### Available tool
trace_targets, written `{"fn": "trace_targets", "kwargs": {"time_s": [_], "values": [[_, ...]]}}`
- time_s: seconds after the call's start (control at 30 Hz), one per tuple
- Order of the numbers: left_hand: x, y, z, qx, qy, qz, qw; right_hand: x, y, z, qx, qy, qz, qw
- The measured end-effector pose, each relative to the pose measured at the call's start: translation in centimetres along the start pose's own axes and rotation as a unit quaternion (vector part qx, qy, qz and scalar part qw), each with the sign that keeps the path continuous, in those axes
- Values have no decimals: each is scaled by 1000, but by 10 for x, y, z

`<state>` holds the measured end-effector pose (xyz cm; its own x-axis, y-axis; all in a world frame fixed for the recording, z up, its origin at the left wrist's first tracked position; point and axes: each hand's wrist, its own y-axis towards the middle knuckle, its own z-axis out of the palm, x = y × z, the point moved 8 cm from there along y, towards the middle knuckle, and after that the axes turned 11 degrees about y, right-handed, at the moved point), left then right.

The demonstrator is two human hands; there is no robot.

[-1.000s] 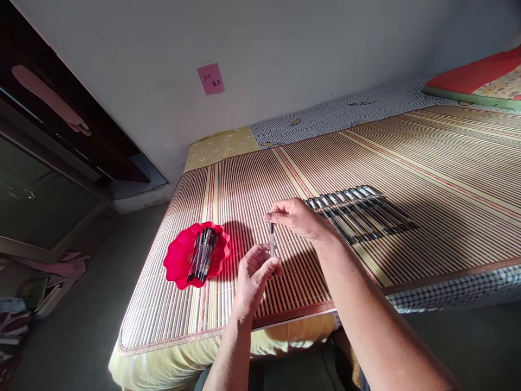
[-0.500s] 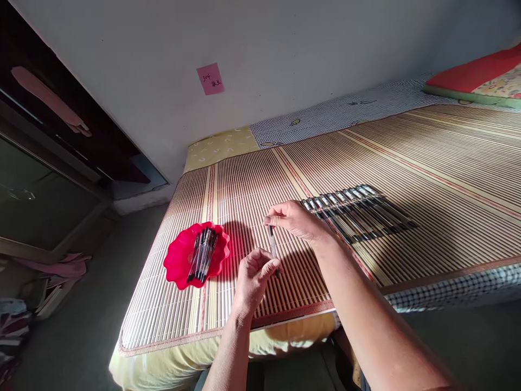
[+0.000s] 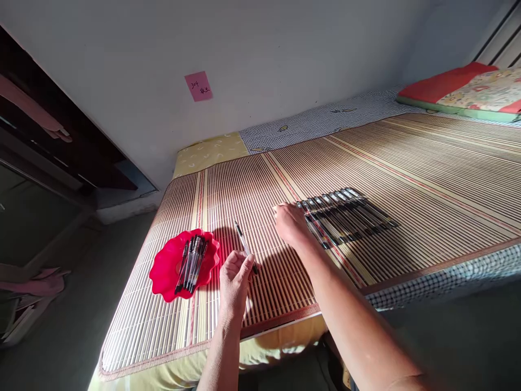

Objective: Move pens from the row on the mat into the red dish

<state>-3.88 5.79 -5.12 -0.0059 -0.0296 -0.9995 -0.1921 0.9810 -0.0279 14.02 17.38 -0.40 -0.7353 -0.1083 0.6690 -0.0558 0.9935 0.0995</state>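
Note:
My left hand (image 3: 234, 277) is closed on a clear-barrelled pen (image 3: 243, 239), pinched near its lower end between thumb and fingers. The pen leans up and to the left, and its dark upper end stands free. Over to the right, my right hand (image 3: 290, 222) has its fingers drawn together just left of a row of several dark pens (image 3: 345, 217) lying side by side on the mat. Whatever it may hold is hidden. A red scalloped bowl (image 3: 163, 270) sits left of my left hand, with several more pens (image 3: 192, 263) bunched inside.
A bamboo mat (image 3: 240, 190) covers the bed, whose front edge runs below my hands. Folded red and floral bedding (image 3: 459, 89) lies at the far right. On the wall behind is a pink note (image 3: 198, 86).
My right hand has come away from the pen's upper end and moved right, towards the row. In my left hand the pen now tilts further left. The camera view has shifted slightly.

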Motion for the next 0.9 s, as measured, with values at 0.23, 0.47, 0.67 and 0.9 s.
{"fn": "trace_targets", "kwargs": {"time_s": [0.23,0.47,0.67,0.9], "values": [[-1,-2,2,6,3,-7,1000,-11,1,4,41,-38,22,998],[-2,-3,1,7,-1,-5,1000,-16,8,-3,-14,-31,10,999],[-1,-3,5,16,-5,-21,1000,-3,0,17,39,-41,-6,998],[-2,-3,7,29,3,-4,1000,10,-7,33,64,109,-32,991]]}}
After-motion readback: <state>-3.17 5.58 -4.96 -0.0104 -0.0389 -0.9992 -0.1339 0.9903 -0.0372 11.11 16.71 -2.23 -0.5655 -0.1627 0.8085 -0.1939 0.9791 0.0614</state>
